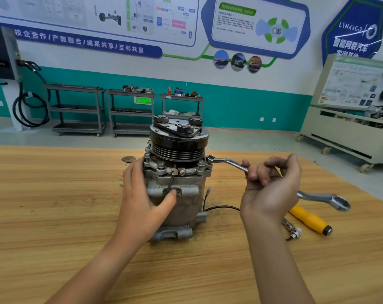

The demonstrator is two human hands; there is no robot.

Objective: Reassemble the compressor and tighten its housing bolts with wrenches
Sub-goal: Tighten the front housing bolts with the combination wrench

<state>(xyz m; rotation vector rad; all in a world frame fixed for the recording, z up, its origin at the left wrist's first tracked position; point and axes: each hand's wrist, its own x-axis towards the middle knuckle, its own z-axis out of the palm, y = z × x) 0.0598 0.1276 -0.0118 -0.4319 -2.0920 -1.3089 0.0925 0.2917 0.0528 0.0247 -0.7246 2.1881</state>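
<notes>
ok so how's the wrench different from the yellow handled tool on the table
The wrench is bare silver metal; the yellow-handled tool has a black-tipped grip. The right hand holds the wrench, ring end on the compressor's flange; the yellow-handled tool lies untouched on the table. Both are right of the compressor.

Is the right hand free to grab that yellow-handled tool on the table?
Probably not yet: the right hand grips the wrench set on a bolt of the compressor. The yellow-handled tool lies uncovered just beside that wrist, so once it lets go, likely yes.
</notes>
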